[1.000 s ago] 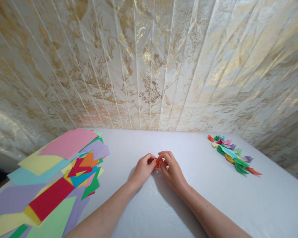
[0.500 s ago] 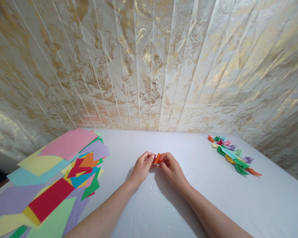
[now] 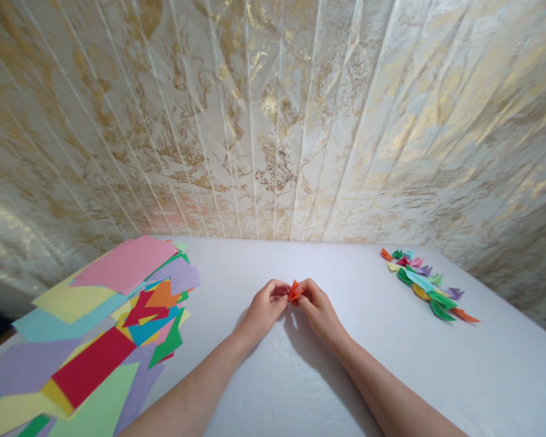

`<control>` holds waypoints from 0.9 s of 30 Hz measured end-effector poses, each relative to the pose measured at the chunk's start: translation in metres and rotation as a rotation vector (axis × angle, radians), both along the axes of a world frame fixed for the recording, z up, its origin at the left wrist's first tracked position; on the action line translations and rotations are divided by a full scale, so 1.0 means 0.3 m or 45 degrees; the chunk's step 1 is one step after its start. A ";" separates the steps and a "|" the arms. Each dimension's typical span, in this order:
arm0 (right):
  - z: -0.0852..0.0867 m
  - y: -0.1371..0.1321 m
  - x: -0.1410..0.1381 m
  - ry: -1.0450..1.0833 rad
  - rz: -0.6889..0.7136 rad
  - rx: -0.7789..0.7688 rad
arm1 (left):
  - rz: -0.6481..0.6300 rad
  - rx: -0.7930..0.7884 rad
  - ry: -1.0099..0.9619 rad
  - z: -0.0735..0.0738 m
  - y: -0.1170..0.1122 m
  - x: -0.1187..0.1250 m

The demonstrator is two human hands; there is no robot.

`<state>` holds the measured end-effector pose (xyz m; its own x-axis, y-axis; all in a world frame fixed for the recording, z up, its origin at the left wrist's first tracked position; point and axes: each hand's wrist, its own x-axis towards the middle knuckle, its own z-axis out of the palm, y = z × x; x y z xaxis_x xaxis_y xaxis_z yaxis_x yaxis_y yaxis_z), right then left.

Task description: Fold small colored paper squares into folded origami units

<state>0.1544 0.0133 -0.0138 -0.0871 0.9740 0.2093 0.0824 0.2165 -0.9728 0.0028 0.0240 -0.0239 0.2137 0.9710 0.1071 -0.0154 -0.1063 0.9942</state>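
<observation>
A small folded piece of orange paper [image 3: 295,291] is held between my hands, just above the white table. My left hand [image 3: 268,304] pinches its left side with thumb and fingertips. From the other side, my right hand [image 3: 315,303] grips it with thumb and index finger. One pointed tip of the paper stands up between the fingers, with folded layers showing. My fingertips hide its lower part.
Loose coloured sheets, a pink sheet [image 3: 130,264] and a red sheet [image 3: 94,367] among them, spread over the table's left side. At right lie several small folded paper shapes, including a green one [image 3: 441,311]. A gold-patterned curtain [image 3: 273,121] hangs behind the table [image 3: 236,261].
The orange paper has turned between my fingers, and its tip now points more upright. Both hands have shifted slightly, with the fingertips closer together. The sheets and folded shapes have stayed put.
</observation>
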 end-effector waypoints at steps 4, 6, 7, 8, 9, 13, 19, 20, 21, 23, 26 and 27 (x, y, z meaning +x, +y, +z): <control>0.002 0.001 0.001 -0.014 0.011 0.018 | -0.014 0.031 -0.010 -0.009 -0.002 0.004; 0.002 0.001 0.000 -0.009 0.005 0.030 | -0.034 0.045 -0.011 -0.007 -0.006 0.005; 0.002 0.001 0.000 -0.006 0.003 0.034 | -0.040 0.050 -0.003 -0.005 -0.009 0.005; 0.002 0.001 0.000 -0.004 0.001 0.037 | -0.045 0.056 0.010 -0.002 -0.011 0.005; 0.001 0.001 -0.001 -0.005 0.002 0.040 | -0.049 0.062 0.024 0.001 -0.013 0.005; -0.003 0.001 -0.001 -0.015 0.001 0.048 | -0.053 0.070 0.059 0.007 -0.018 0.003; -0.008 0.001 -0.001 -0.037 -0.032 0.059 | -0.066 0.085 0.064 0.000 -0.012 0.004; -0.009 0.002 -0.001 -0.040 -0.028 0.060 | -0.060 0.077 0.051 0.000 -0.010 0.004; -0.010 0.003 0.000 -0.039 -0.023 0.061 | -0.049 0.067 0.034 0.001 -0.008 0.003; -0.014 0.006 0.001 -0.028 -0.011 0.065 | -0.030 0.042 -0.008 0.006 -0.005 0.001; -0.019 0.008 0.004 -0.028 0.005 0.076 | -0.042 0.011 -0.062 0.019 -0.005 -0.006; -0.021 0.009 0.005 -0.033 0.011 0.081 | -0.049 0.008 -0.071 0.023 -0.005 -0.007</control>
